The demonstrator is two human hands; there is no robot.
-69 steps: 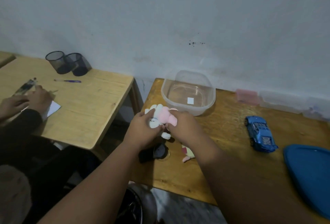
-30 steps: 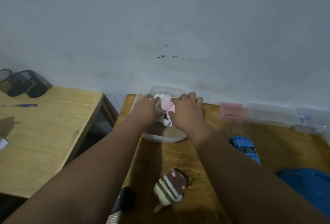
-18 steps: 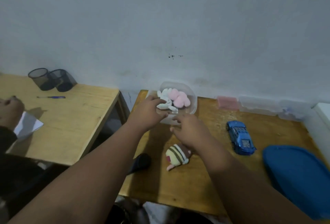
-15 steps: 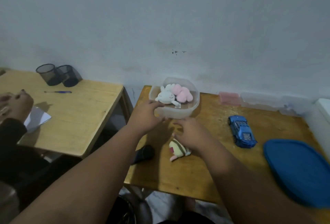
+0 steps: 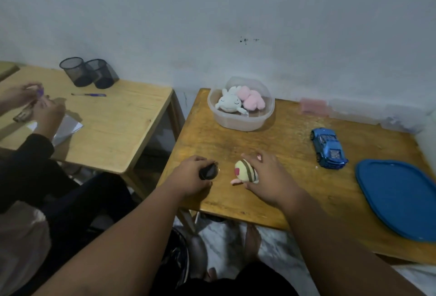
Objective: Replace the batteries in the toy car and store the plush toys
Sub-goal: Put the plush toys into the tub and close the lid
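A clear plastic tub [image 5: 240,122] stands at the back of the wooden table [image 5: 295,192], holding a white and pink bunny plush [image 5: 238,102]. Near the front edge, my right hand [image 5: 269,175] closes around a cream plush with brown stripes [image 5: 245,171]. My left hand [image 5: 191,177] grips a small dark plush [image 5: 208,172] beside it. The blue toy car [image 5: 329,148] sits on its wheels to the right, apart from both hands.
A blue tub lid [image 5: 398,199] lies at the right edge. A pink block [image 5: 313,105] and clear boxes [image 5: 368,116] line the wall. On the left desk [image 5: 106,126] are two mesh cups [image 5: 89,72], a pen [image 5: 89,94] and another person's hands [image 5: 35,102].
Both hands put the bunny plush in the tub and let go. They drew back to the front; the right hand took the striped plush, the left the dark one.
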